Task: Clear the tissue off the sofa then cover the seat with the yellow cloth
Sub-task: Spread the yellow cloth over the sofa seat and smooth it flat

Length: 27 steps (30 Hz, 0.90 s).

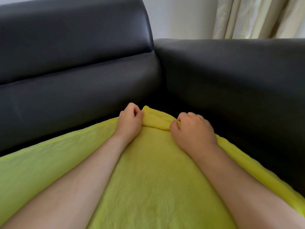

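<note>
A fluffy yellow cloth (148, 176) lies spread over the seat of a black leather sofa (82, 90). Its far corner is bunched into a fold near the inner corner of the sofa. My left hand (130, 123) pinches the left end of that fold. My right hand (193, 129) grips the right end of it with curled fingers. Both forearms lie stretched across the cloth. No tissue is in view.
The sofa backrest (74, 38) rises on the left and the armrest (239, 66) runs along the right, meeting in a corner just beyond the hands. A pale wall and cream curtains (257, 17) stand behind the armrest.
</note>
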Each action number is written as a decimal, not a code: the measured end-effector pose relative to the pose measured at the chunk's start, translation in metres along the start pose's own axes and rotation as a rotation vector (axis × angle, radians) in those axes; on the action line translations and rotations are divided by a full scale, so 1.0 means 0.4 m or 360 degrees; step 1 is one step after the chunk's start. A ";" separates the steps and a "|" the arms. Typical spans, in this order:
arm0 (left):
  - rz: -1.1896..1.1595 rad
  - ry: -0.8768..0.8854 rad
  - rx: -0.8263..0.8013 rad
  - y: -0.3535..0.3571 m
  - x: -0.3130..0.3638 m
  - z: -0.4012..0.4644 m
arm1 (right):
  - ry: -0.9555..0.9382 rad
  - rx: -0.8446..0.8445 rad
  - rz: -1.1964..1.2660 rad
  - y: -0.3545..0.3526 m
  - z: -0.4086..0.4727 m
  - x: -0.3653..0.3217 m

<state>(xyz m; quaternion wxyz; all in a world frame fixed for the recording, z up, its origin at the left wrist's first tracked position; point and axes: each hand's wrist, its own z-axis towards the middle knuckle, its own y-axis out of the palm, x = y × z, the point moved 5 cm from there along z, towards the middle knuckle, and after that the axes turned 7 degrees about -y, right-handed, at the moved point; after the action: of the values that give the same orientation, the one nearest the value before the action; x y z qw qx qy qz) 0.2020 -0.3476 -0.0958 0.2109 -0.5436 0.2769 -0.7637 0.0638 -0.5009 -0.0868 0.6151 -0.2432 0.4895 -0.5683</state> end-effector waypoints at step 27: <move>0.0627 0.0023 0.0257 -0.024 0.032 0.037 | -0.0098 0.0000 -0.0147 -0.038 -0.012 -0.012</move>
<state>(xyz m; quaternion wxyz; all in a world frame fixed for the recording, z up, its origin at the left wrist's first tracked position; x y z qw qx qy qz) 0.2116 -0.3512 -0.0767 0.3969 -0.4547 0.3174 -0.7314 0.0531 -0.4988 -0.0741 0.6030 -0.2829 0.4586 -0.5883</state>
